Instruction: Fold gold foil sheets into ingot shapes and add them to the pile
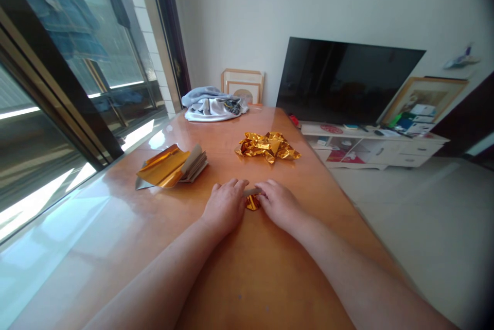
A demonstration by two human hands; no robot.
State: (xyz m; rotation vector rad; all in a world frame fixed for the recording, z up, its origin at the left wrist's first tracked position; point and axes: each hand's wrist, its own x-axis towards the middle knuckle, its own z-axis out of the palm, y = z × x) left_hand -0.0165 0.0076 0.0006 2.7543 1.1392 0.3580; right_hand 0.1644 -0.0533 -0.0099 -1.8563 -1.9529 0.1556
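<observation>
Between my two hands is a small sheet of gold foil paper (252, 203), its gold face showing below and a dull grey-brown rolled or folded edge above. My left hand (227, 198) is closed on its left end. The right end is pinched by my right hand (278, 200). Some fingertips are hidden behind the hands. Beyond them lies a group of folded gold foil pieces (268, 146). To the left rests a stack of gold foil paper (165, 165), its sheets curled and their grey-brown backs showing at the right side.
The wooden table (247, 278) stretches ahead, its right edge running beside the floor. A heap of pale cloth (212, 104) lies at the far end. Beyond are a large television (347, 80) and a white cabinet (378, 152). Glass doors (77, 62) stand at the left.
</observation>
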